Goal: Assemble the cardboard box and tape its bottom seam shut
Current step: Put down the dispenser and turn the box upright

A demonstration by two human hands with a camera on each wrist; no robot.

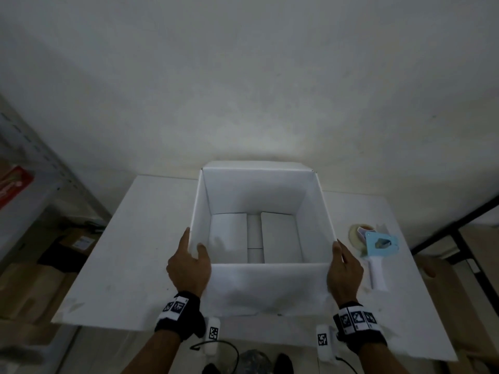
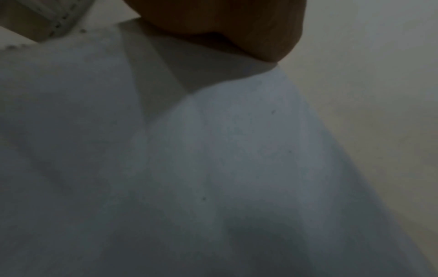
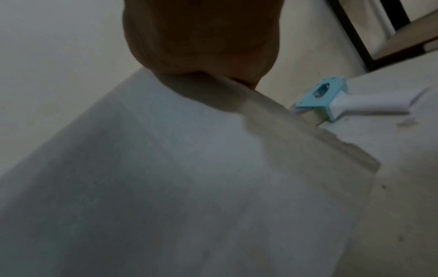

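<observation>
A white cardboard box (image 1: 270, 287) stands upright and open-topped on the white table (image 1: 121, 252). Inside, two bottom flaps (image 1: 280, 236) lie folded down with a gap between them. My left hand (image 1: 189, 265) grips the near-left corner, thumb inside the rim and fingers outside. My right hand (image 1: 344, 268) lies flat against the outside of the near-right corner, with no finger seen inside. The wrist views show the box wall (image 2: 213, 168) (image 3: 166, 187) close up under each palm (image 2: 225, 28) (image 3: 196, 37). A blue-and-white tape dispenser (image 1: 378, 244) (image 3: 331, 97) lies on the table right of the box.
A grey metal shelf (image 1: 32, 157) with cartons under it stands at the left. A black-framed table (image 1: 464, 238) is at the right. The wall runs close behind the box. Cables (image 1: 224, 352) lie on the floor below the table's near edge.
</observation>
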